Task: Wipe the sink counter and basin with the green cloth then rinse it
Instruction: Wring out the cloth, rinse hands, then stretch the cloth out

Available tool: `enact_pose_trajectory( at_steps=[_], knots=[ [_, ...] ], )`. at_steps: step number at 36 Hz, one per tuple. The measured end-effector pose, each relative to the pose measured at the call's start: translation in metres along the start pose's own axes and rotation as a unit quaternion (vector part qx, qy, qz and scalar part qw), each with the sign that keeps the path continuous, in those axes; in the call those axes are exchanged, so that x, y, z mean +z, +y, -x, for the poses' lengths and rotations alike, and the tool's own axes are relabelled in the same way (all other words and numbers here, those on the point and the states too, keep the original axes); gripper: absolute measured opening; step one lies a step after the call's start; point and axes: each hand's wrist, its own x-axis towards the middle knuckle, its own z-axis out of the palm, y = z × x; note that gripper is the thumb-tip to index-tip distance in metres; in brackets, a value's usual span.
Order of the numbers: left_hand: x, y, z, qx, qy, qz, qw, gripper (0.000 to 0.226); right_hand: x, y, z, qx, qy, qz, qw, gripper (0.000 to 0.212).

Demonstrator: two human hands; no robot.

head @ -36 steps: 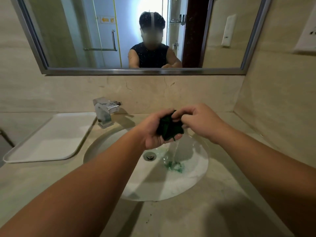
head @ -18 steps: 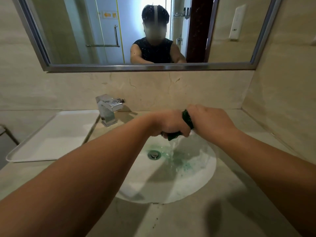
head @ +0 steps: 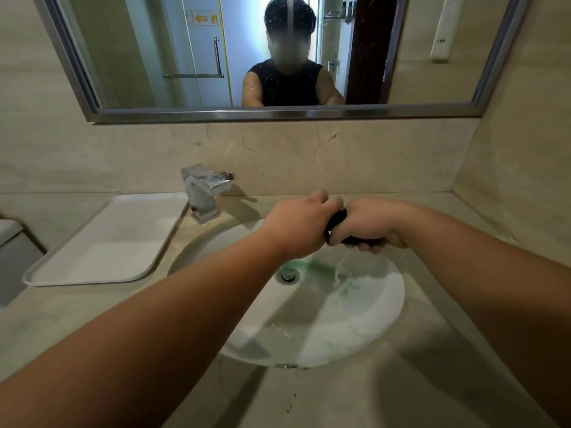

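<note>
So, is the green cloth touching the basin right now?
Apart. The head view shows the green cloth gripped between the left hand and right hand above the basin, with water falling from it through the open gap.

Faucet [head: 205, 193] and tray [head: 105, 239] obstruct left of basin [head: 364, 319].

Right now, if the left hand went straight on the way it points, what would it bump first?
Probably the right hand: the left hand points toward it, and both grip the twisted green cloth between them above the basin, knuckles nearly touching.
</note>
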Motion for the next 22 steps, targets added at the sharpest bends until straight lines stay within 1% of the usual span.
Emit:
enact_pose_trajectory(
  at_steps=[1,3,4,5,6,7,9,11,12,13,14,15,17,18,20,21,22],
  knots=[
    [-0.005,-0.003,0.001,-0.026,-0.006,0.018,0.999,0.029,0.002,-0.003,0.000,-0.004,0.004,-0.032,0.999,0.014],
    [-0.015,-0.013,0.000,-0.111,-0.039,0.091,0.989,0.023,0.006,-0.007,-0.003,-0.027,0.039,-0.100,0.994,0.026],
    [-0.019,-0.019,0.000,-0.159,-0.059,0.153,0.973,0.021,0.009,-0.009,-0.004,-0.044,0.064,-0.136,0.988,0.033],
    [-0.022,-0.026,0.000,-0.209,-0.075,0.233,0.947,0.020,0.011,-0.011,-0.005,-0.064,0.092,-0.168,0.979,0.042],
    [-0.025,-0.032,0.001,-0.257,-0.088,0.320,0.908,0.021,0.013,-0.013,-0.005,-0.088,0.127,-0.180,0.972,0.052],
    [-0.028,-0.038,0.002,-0.299,-0.101,0.403,0.859,0.024,0.015,-0.014,-0.004,-0.115,0.172,-0.164,0.965,0.060],
    [-0.034,-0.050,0.005,-0.352,-0.125,0.533,0.759,0.025,0.019,-0.015,-0.002,-0.194,0.257,-0.088,0.943,0.067],
    [-0.041,-0.057,0.008,-0.361,-0.161,0.628,0.670,0.013,0.025,-0.012,0.002,-0.279,0.284,0.014,0.917,0.074],
    [-0.045,-0.060,0.008,-0.354,-0.184,0.660,0.636,0.007,0.028,-0.009,0.002,-0.306,0.284,0.079,0.905,0.079],
    [-0.049,-0.063,0.009,-0.342,-0.211,0.681,0.612,0.004,0.031,-0.004,0.001,-0.319,0.285,0.144,0.892,0.085],
    [-0.053,-0.064,0.010,-0.325,-0.242,0.693,0.597,0.003,0.032,0.000,0.000,-0.322,0.298,0.205,0.875,0.091],
    [-0.057,-0.064,0.011,-0.305,-0.275,0.697,0.587,0.005,0.033,0.004,-0.001,-0.324,0.323,0.260,0.850,0.096],
    [-0.061,-0.062,0.010,-0.269,-0.340,0.689,0.581,0.010,0.031,0.008,-0.003,-0.352,0.386,0.339,0.782,0.098],
    [-0.064,-0.059,0.009,-0.255,-0.370,0.678,0.582,0.010,0.030,0.007,-0.004,-0.378,0.407,0.361,0.749,0.094],
    [-0.068,-0.049,0.007,-0.232,-0.416,0.648,0.594,0.006,0.028,0.003,-0.005,-0.436,0.435,0.376,0.693,0.077],
    [-0.070,-0.044,0.005,-0.220,-0.428,0.628,0.611,0.011,0.027,0.001,-0.006,-0.457,0.444,0.376,0.673,0.067],
    [-0.070,-0.040,0.003,-0.209,-0.431,0.606,0.635,0.020,0.026,0.000,-0.005,-0.470,0.446,0.374,0.664,0.058]
  ],
)
